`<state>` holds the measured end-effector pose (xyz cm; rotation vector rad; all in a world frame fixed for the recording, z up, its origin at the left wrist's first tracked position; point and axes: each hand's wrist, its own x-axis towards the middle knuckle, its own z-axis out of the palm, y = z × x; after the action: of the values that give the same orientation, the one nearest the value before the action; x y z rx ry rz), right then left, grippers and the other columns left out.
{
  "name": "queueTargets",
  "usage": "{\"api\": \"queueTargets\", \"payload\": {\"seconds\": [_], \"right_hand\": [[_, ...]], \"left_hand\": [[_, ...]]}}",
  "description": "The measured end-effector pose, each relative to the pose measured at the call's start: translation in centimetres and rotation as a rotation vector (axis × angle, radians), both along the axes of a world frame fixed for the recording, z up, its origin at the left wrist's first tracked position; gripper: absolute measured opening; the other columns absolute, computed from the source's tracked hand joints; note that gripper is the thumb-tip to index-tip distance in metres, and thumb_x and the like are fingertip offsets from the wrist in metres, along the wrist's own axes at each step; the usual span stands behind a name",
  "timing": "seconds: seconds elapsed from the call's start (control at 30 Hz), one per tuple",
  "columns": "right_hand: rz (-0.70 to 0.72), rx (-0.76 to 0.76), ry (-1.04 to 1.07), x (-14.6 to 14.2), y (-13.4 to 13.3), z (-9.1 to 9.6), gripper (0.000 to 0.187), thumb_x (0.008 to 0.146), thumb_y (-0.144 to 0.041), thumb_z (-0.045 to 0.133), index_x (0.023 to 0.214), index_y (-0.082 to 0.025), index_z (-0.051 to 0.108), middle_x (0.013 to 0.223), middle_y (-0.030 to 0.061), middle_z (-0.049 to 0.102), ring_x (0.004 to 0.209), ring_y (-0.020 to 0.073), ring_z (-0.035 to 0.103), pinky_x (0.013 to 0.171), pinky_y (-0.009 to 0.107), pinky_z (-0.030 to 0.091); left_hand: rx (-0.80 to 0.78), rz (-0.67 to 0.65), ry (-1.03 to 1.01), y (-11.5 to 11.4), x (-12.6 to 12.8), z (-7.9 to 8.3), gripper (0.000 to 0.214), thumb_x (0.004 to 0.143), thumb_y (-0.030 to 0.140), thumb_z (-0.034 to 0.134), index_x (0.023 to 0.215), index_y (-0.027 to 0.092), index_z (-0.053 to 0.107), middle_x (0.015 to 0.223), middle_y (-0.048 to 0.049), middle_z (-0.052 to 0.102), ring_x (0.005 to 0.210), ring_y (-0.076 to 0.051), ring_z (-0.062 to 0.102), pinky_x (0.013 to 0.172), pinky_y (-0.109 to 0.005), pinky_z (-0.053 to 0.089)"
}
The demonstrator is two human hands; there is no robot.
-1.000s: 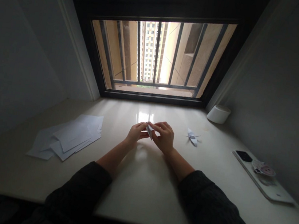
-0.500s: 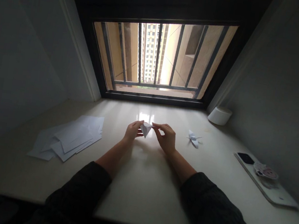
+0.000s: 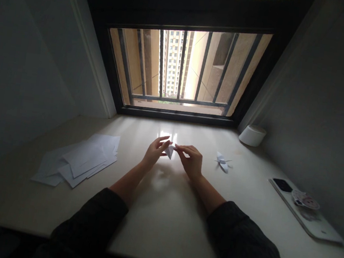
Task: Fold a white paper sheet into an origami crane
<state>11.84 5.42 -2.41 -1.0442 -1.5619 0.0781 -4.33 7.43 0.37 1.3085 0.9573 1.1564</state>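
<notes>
A small folded white paper [image 3: 169, 151] sits between my hands, just above the pale desktop [image 3: 166, 217]. My left hand [image 3: 155, 152] holds its left side with spread fingertips. My right hand [image 3: 191, 162] pinches its right side between fingers and thumb. To the right, a finished white origami crane [image 3: 222, 162] rests on the desk, well apart from my right hand. A loose pile of white paper sheets [image 3: 81, 160] lies to the left of my left hand.
A barred window [image 3: 182, 71] stands behind the desk's far edge, between grey side walls. A white cylindrical cup [image 3: 252, 136] sits in the far right corner. A phone in a white case [image 3: 304, 209] lies near the right wall.
The folded paper has narrowed and turned in my fingers. My left hand's fingers have spread upward, and the view has tilted slightly.
</notes>
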Motion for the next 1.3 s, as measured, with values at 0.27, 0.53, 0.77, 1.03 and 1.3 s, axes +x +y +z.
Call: {"api": "queueTargets", "payload": {"seconds": [0.27, 0.53, 0.77, 1.03, 1.3], "right_hand": [[-0.087, -0.061, 0.049, 0.3, 0.1, -0.3, 0.016, 0.081, -0.034, 0.063, 0.092, -0.028, 0.073, 0.078, 0.0023, 0.072, 0.067, 0.0164, 0.063, 0.061, 0.030, 0.050], [-0.065, -0.083, 0.103, 0.4, 0.4, -0.6, 0.018, 0.081, -0.033, 0.063, 0.093, -0.026, 0.073, 0.076, 0.0021, 0.071, 0.065, 0.0155, 0.062, 0.060, 0.029, 0.050], [-0.036, -0.100, 0.096, 0.4, 0.4, -0.6, 0.018, 0.081, -0.035, 0.062, 0.093, -0.026, 0.073, 0.077, 0.0023, 0.071, 0.065, 0.0155, 0.062, 0.060, 0.029, 0.050], [0.006, -0.093, -0.004, 0.2, 0.3, -0.2, 0.017, 0.083, -0.030, 0.060, 0.095, -0.027, 0.071, 0.081, 0.0024, 0.070, 0.068, 0.0158, 0.062, 0.061, 0.029, 0.050], [0.138, -0.043, -0.091, 0.2, 1.0, -0.6, 0.037, 0.074, -0.026, 0.072, 0.110, -0.029, 0.065, 0.097, 0.0037, 0.070, 0.087, 0.0191, 0.062, 0.077, 0.035, 0.052]], "left_hand": [[0.089, -0.045, 0.092, 0.0, -0.2, -0.2, 0.054, 0.065, 0.045, 0.073, 0.111, 0.017, 0.064, 0.098, -0.0092, 0.068, 0.078, -0.017, 0.063, 0.070, -0.030, 0.052], [0.328, 0.002, 0.368, 0.0, -0.8, 0.2, 0.055, 0.058, 0.042, 0.079, 0.108, 0.022, 0.067, 0.095, -0.0069, 0.069, 0.077, -0.019, 0.064, 0.068, -0.028, 0.050], [0.378, 0.112, 0.468, -0.6, -0.8, 0.7, 0.038, 0.059, 0.039, 0.078, 0.095, 0.027, 0.071, 0.088, -0.0039, 0.070, 0.068, -0.017, 0.061, 0.066, -0.027, 0.048], [0.285, 0.201, 0.346, -0.5, -0.5, 0.6, 0.032, 0.059, 0.029, 0.077, 0.090, 0.028, 0.071, 0.090, -0.0022, 0.069, 0.078, -0.019, 0.061, 0.069, -0.027, 0.048], [0.339, 0.218, 0.462, 0.0, -0.8, -0.2, 0.028, 0.066, 0.029, 0.072, 0.094, 0.028, 0.071, 0.092, -0.0024, 0.070, 0.078, -0.020, 0.063, 0.071, -0.028, 0.048]]}}
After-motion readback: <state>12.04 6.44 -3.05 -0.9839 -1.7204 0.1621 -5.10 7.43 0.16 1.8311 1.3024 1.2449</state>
